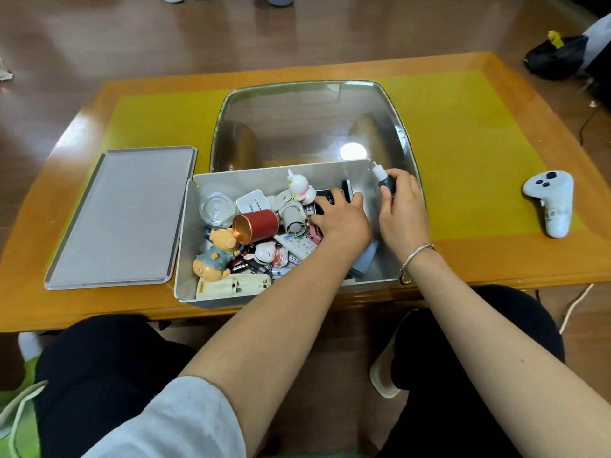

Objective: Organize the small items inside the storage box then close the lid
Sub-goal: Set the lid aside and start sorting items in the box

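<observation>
Wooden tabletop carried the grey plastic storage box; right hand fingers gripped a small dark white-capped bottle, best stood upright beside left hand fingers, spread flat on clutter.

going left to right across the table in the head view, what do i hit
grey lid → storage box → pig figurine → red cup → left hand → right hand holding a small dark bottle → white controller
</observation>
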